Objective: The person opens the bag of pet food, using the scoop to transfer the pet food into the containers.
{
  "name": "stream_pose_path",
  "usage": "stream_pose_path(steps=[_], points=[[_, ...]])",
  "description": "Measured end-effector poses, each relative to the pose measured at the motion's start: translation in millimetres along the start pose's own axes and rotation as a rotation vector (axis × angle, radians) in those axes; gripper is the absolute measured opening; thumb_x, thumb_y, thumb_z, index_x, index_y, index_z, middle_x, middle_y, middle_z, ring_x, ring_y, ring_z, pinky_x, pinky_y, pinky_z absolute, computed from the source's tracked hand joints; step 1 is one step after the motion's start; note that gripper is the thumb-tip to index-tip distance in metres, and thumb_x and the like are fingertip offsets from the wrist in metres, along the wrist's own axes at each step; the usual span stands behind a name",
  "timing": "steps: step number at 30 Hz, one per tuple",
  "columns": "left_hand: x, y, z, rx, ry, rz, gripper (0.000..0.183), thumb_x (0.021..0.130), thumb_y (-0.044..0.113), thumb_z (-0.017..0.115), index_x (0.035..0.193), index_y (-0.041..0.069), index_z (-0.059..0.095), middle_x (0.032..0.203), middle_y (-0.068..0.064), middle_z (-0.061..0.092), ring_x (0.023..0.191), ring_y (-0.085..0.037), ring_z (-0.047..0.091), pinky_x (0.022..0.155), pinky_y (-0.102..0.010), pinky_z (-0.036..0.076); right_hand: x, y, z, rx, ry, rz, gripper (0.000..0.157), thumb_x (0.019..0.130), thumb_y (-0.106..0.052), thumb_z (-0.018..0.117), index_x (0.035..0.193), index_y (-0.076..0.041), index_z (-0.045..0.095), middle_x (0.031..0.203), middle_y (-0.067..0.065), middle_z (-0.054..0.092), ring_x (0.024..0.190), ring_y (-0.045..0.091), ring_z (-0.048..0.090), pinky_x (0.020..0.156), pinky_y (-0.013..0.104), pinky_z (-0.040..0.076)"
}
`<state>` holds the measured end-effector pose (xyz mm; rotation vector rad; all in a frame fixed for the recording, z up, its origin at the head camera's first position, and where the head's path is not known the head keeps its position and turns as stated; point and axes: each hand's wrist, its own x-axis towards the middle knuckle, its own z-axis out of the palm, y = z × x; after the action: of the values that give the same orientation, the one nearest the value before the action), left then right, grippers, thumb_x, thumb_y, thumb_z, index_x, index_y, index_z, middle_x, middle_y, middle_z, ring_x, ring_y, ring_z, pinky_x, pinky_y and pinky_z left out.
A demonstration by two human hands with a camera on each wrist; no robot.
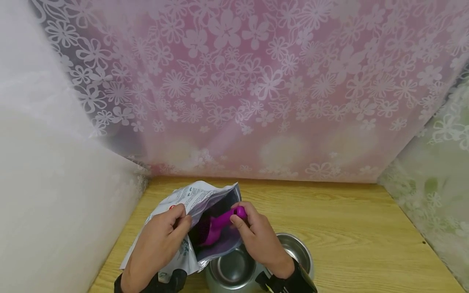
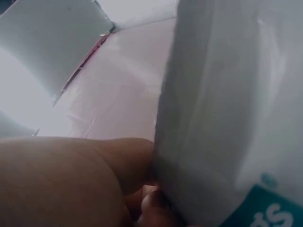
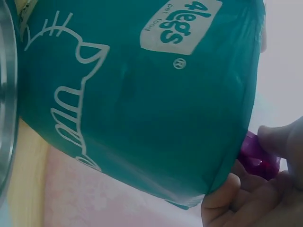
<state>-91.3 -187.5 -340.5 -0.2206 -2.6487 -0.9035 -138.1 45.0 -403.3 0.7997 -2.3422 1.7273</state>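
A pet food bag (image 1: 188, 195), white with print on the side facing up, leans with its mouth open toward the right. My left hand (image 1: 157, 240) pinches the bag's rim between thumb and fingers. Inside the mouth lies the head of a purple scoop (image 1: 218, 226), partly hidden in the dark inside of the bag. My right hand (image 1: 261, 238) grips the scoop's handle end at the opening. The right wrist view shows the bag's teal side (image 3: 142, 113), with white line drawing and lettering, and the right fingers close against its edge.
Two steel bowls stand below the hands: one bowl (image 1: 234, 270) beneath the bag's mouth, another bowl (image 1: 298, 254) partly behind the right wrist. They sit on a wooden table (image 1: 359, 228). A pink flowered sheet (image 1: 256, 101) hangs behind, with pale sheets at both sides.
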Motion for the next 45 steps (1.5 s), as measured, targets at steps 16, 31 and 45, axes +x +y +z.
stream_pose_path(steps=[16,31,45], points=[[0.4,-4.3,-3.5,-0.014,0.000,0.018,0.032,0.095,0.019,0.055,0.068,0.025,0.038,0.057,0.012,0.028,0.050,-0.006,0.032,0.048,-0.022,0.026,-12.2,7.4,6.3,0.034,0.084,0.008,0.024,0.104,-0.024,0.042,0.122,-0.008,0.044,0.093,0.004,0.059,0.085,0.017,0.060,0.077,0.030,0.049],[0.1,-3.0,-7.1,-0.049,-0.021,-0.033,0.032,0.098,0.024,0.050,0.068,0.023,0.040,0.056,0.007,0.032,0.050,-0.009,0.034,0.047,-0.023,0.026,-12.4,-0.8,3.5,0.194,0.182,-0.120,0.019,0.103,0.001,0.035,0.120,0.010,0.039,0.090,0.018,0.054,0.078,0.032,0.057,0.069,0.035,0.046],[0.7,-6.2,-9.7,-0.050,0.008,-0.020,0.032,0.099,0.024,0.050,0.068,0.023,0.040,0.056,0.007,0.033,0.050,-0.010,0.036,0.046,-0.024,0.028,-20.4,-3.6,-25.9,0.225,0.272,-0.107,0.020,0.105,-0.004,0.035,0.121,0.007,0.039,0.087,0.020,0.054,0.080,0.025,0.056,0.075,0.027,0.046]])
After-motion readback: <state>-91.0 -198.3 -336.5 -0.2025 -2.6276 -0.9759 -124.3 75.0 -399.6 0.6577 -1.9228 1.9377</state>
